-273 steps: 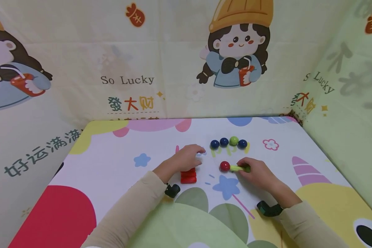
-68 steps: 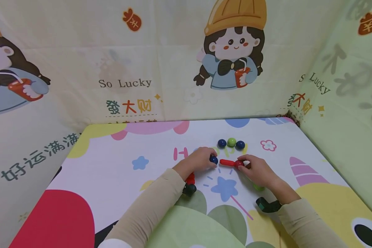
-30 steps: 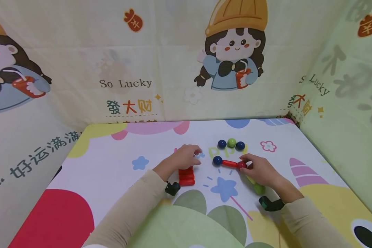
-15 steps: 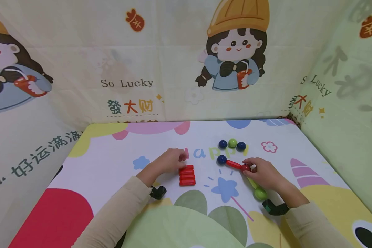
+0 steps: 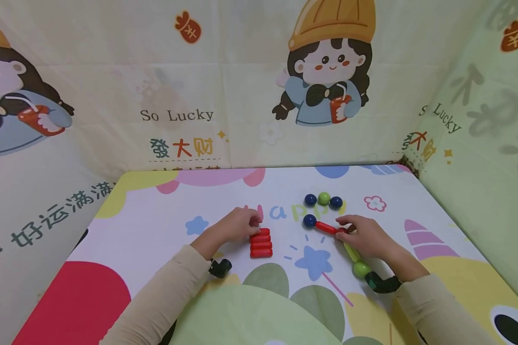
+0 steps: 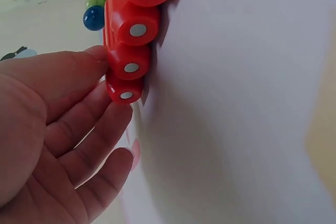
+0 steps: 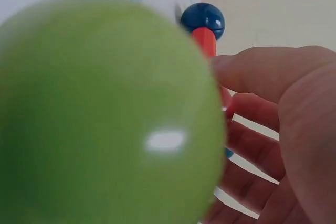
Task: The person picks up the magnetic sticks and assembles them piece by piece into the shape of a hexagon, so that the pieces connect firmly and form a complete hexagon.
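Left hand (image 5: pixel 238 224) pinches glossy red, pale-ended rod (image 6: pixel 124 92); right hand (image 5: pixel 367 235) grips red ball (image 5: pixel 340 230)

red rods (image 5: pixel 261 246); navy balls (image 5: pixel 310 200); green balls (image 5: pixel 324 198); cartoon-printed backdrop (image 5: pixel 246 91).

A pale cloth (image 5: pixel 241 86) hangs behind the table (image 5: pixel 224 196), printed with a girl (image 5: pixel 306 103) in an orange hat (image 5: pixel 334 26) with a red cup (image 5: pixel 340 109), a red pouch (image 5: pixel 188 27), "So Lucky" (image 5: pixel 177 115) and 3 coloured characters (image 5: pixel 182 148). Left of the table, a 2nd girl (image 5: pixel 30 86) sits above slanting green characters (image 5: pixel 64 211). Right of the table are a 2nd pouch (image 5: pixel 516 35) and grey plant shapes (image 5: pixel 498 112). The table's own prints include 2 blue stars (image 5: pixel 314 263), a pink-outlined flower (image 5: pixel 375 203) toward its far right, and a red patch (image 5: pixel 73 302) at its near left.
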Demonstrator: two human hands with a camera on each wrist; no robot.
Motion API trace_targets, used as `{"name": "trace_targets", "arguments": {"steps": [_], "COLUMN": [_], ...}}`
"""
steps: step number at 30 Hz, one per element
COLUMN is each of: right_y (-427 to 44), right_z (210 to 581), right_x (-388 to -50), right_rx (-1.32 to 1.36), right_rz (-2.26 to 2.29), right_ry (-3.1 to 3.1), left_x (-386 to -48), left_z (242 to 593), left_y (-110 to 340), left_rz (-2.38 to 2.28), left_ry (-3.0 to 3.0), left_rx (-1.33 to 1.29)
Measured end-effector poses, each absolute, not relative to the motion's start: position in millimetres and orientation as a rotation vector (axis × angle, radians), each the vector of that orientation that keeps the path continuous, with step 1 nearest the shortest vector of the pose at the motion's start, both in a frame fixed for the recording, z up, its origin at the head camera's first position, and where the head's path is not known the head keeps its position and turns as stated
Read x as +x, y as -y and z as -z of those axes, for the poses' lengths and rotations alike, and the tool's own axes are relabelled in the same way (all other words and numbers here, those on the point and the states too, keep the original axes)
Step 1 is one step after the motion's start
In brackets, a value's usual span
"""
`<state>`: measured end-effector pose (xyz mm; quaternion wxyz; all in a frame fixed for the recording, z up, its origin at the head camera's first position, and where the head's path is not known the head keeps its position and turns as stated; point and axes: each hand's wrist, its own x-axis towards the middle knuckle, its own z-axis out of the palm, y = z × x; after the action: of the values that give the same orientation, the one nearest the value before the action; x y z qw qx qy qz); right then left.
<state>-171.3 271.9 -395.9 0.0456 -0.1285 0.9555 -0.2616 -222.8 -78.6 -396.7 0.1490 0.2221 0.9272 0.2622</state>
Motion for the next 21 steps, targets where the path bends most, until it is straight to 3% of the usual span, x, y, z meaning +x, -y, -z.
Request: {"name": "trace_targets", "arguments": {"steps": [21], "right_y": [-259.6], "right_z": [400.6], "right_x": [-176.4], "right_rx": [-0.44], "right_rz": [0.73], "right_ry": [-2.917], "left_x": [-229.8], "left_z": [389.5], "left_y": [63.2], "left_rz": [-0.704], "left_ry": [-2.65], "left_rx": [0.669]}}
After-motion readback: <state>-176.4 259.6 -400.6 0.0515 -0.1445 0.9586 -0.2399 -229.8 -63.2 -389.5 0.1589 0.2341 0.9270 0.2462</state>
